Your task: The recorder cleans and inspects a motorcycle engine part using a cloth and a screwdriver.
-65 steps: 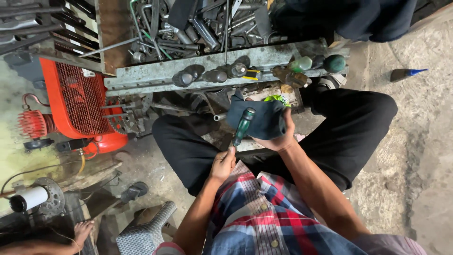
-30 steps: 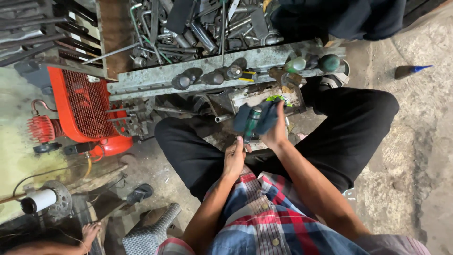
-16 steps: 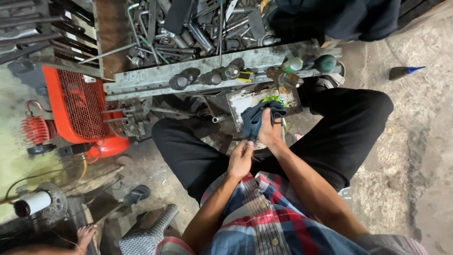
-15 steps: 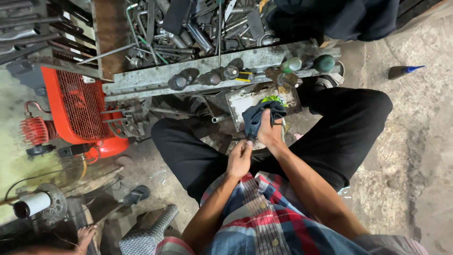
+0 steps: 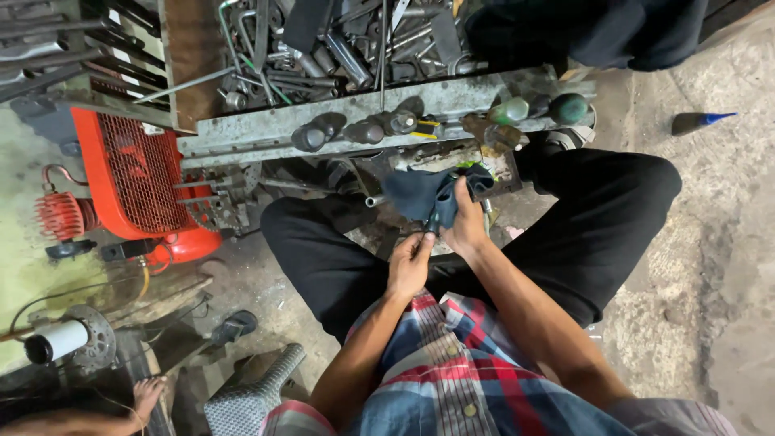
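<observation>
The right hand (image 5: 467, 224) closes its grip on a crumpled dark blue cloth (image 5: 424, 192) wrapped over a slim dark tool (image 5: 433, 222), held between the knees. The left hand (image 5: 409, 262) pinches the tool's near end, below the cluttered grey metal worktop (image 5: 266, 133).

Worn metal, soft cloth, rough concrete
A dark matt cloth (image 5: 425, 192) wraps a tool; the grey steel rail (image 5: 363, 121) looks scuffed and dull, the compressor (image 5: 133, 182) wears glossy orange paint, and the floor (image 5: 710, 266) is rough, stained concrete
</observation>
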